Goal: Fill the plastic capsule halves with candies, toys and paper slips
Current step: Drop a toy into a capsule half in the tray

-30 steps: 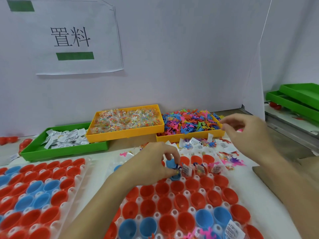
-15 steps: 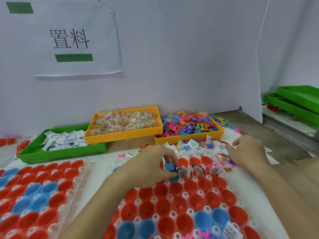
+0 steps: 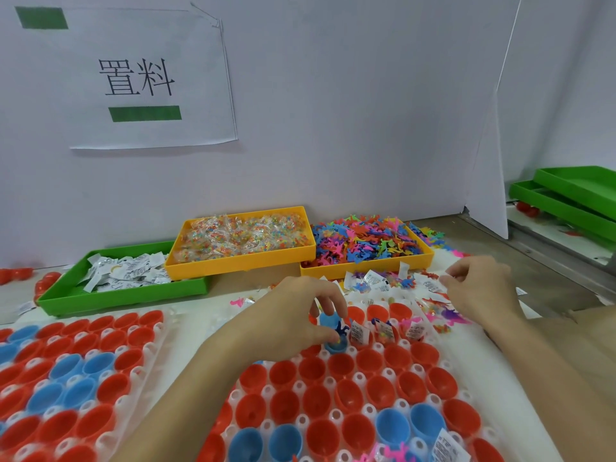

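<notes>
1. since a second earlier the right hand [image 3: 480, 288] had dropped from above the far yellow tray to the loose pile [image 3: 400, 283] of slips, toys and candy bags in front of it, while the left hand [image 3: 300, 315] stayed over the same blue capsule half [image 3: 336, 345].
2. left hand: its fingers curled over the blue capsule half in the near rack [image 3: 383, 388], thumb and fingertips pinching at a dark blue toy [image 3: 340, 328] that stuck out of that half.
3. right hand: fingers bent, fingertips pinching something small and pale at the pile's right edge; what it was could not be told.
4. the blue half sat in the rack's second row from the far edge, directly under the left hand and well to the left of the right hand.
5. just right of it, three halves in the same row each held a paper slip [image 3: 358, 333] with bits of toy or candy.
6. trays at the back numbered three: a green tray [image 3: 126, 295] of white paper slips, a yellow tray [image 3: 240, 261] of clear candy bags, and a second yellow tray [image 3: 366, 271] heaped with coloured toys.
7. racks of red and blue halves numbered two; the second rack [image 3: 66, 378] lay to the left.
8. two more green trays [image 3: 566, 208] were stacked at the far right.
</notes>
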